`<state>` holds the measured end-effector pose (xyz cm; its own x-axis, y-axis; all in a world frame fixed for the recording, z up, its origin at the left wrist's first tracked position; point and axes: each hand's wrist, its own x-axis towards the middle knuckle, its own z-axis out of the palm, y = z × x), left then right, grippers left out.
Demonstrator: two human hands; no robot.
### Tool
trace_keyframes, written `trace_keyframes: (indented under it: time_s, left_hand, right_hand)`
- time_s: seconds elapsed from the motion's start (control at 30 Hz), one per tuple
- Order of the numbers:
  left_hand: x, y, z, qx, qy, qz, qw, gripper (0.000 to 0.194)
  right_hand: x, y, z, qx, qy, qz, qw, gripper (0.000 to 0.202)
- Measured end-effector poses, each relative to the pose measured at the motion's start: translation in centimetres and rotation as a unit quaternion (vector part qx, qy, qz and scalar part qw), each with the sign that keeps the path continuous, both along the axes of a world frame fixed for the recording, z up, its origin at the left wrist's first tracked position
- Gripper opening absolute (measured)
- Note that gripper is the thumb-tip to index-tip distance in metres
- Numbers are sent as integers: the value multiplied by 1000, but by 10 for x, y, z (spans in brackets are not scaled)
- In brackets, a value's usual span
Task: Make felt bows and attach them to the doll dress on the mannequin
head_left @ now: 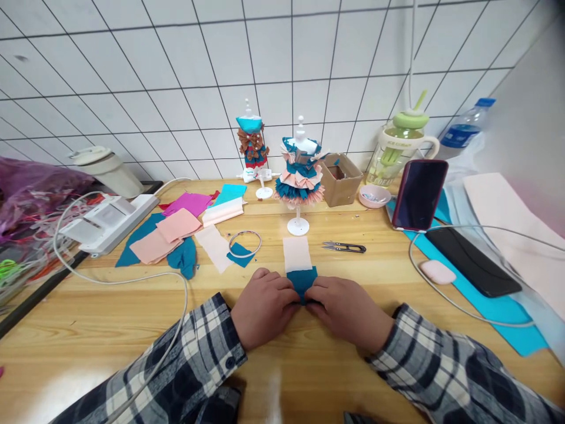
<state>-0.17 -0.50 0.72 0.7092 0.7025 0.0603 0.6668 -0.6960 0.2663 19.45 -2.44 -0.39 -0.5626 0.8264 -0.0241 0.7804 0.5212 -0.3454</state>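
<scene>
A small teal piece of crepe-like paper lies on the table in front of me. My left hand pinches its near left edge, fingers curled together. At the near right edge, my right hand pinches the same piece. The thumbs almost meet there and partly hide the near edge. Beyond it, a pale pink rectangle touches or slightly overlaps the teal piece. Thread snips lie to the right of the pink rectangle. Behind stands a small white dress form wearing a ruffled teal and pink dress.
A silver ring lies on paper scraps to the left, near folded peach sheets. A white cable crosses by my left sleeve. At right are a propped phone, a black phone and a drink cup; a cardboard box stands behind.
</scene>
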Motion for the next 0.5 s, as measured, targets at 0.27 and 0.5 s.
trace_keyframes:
  time_s: [0.27, 0.5]
  left_hand:
    - [4, -4, 0, 12, 25, -5, 1000, 14]
    - [3, -2, 0, 19, 47, -3, 999, 16]
  right_hand:
    - [-3, -2, -1, 16, -19, -17, 1000, 12]
    - [-4, -3, -1, 35, -23, -3, 999, 13]
